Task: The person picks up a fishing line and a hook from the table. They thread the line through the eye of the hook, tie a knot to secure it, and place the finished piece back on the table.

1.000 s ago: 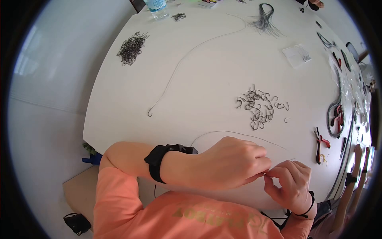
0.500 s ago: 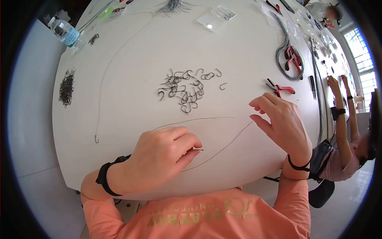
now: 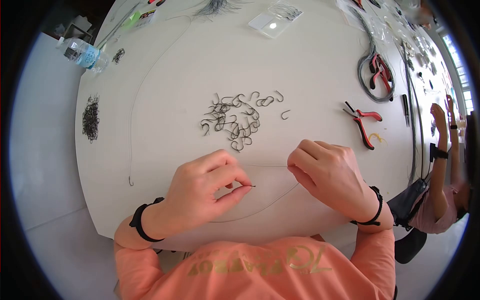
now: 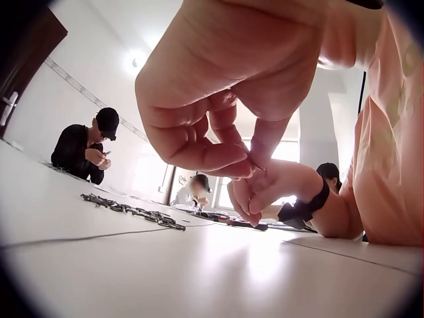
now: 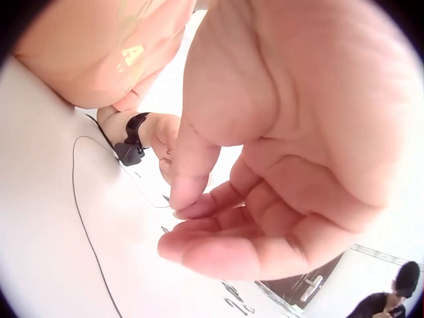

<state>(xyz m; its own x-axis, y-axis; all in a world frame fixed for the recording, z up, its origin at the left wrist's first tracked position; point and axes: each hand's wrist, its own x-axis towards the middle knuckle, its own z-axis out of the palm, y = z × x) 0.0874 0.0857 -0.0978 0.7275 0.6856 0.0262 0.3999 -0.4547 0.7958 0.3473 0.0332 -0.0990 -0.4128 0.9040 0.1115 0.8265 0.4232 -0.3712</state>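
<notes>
My left hand (image 3: 207, 187) pinches a small dark fishing hook (image 3: 253, 186) between thumb and index finger. Only a short bit of that hook shows past the fingertips. Over the table to its right, my right hand (image 3: 330, 175) has its thumb and fingertips brought together. A thin fishing line (image 3: 265, 166) runs up to those fingertips in the head view. More line (image 3: 272, 204) curves across the table below both hands. Beyond the hands lies a loose pile of fishing hooks (image 3: 220, 112). In the right wrist view, the fingers hide where the line meets them.
To the left lie a denser hook pile (image 3: 91, 119) and a hook on a long line (image 3: 131, 181). A water bottle (image 3: 85, 54) lies at the upper left. Red-handled pliers (image 3: 367, 116), coiled line (image 3: 360, 75) and a clear box (image 3: 275, 20) are farther off. Other people sit around.
My hands were together a second ago, then parted. The right hand, spread at half a second ago, has come lower and closer to the left, its fingertips drawn together. The left still pinches the hook.
</notes>
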